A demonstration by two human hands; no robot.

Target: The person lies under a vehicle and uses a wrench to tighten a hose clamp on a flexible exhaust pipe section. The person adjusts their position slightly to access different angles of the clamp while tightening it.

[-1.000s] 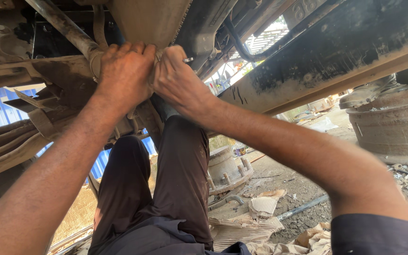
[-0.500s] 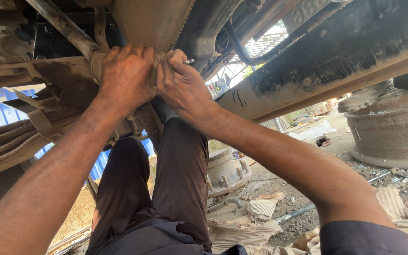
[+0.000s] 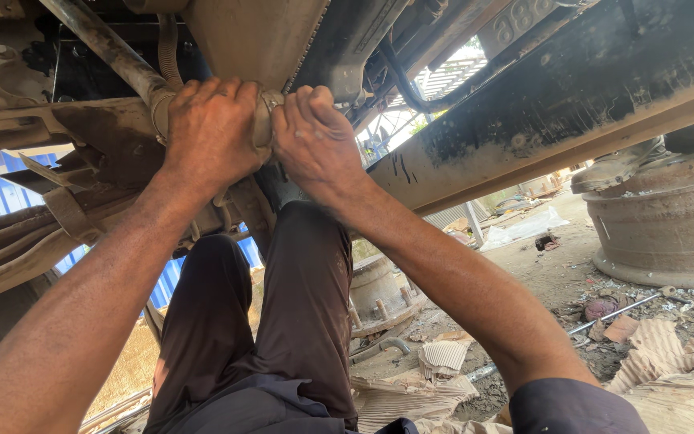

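I lie on my back under a vehicle, arms raised to its underside. My left hand (image 3: 212,128) wraps around a dirty hose joint (image 3: 265,112) where a rusty pipe (image 3: 106,48) runs in from the upper left. My right hand (image 3: 315,141) closes on the same joint from the right, fingers curled at its metal clamp. Most of the joint is hidden by both hands. My legs in dark trousers (image 3: 283,321) stretch away below.
A long grimy chassis beam (image 3: 572,120) crosses overhead to the right. A brake drum (image 3: 660,233) sits on the ground at right. Leaf springs (image 3: 2,249) run along the left. Cardboard scraps (image 3: 443,358) and debris litter the dirt below.
The view has shifted a little. Both hands stay clamped on the hose joint; my right hand has turned slightly on it.
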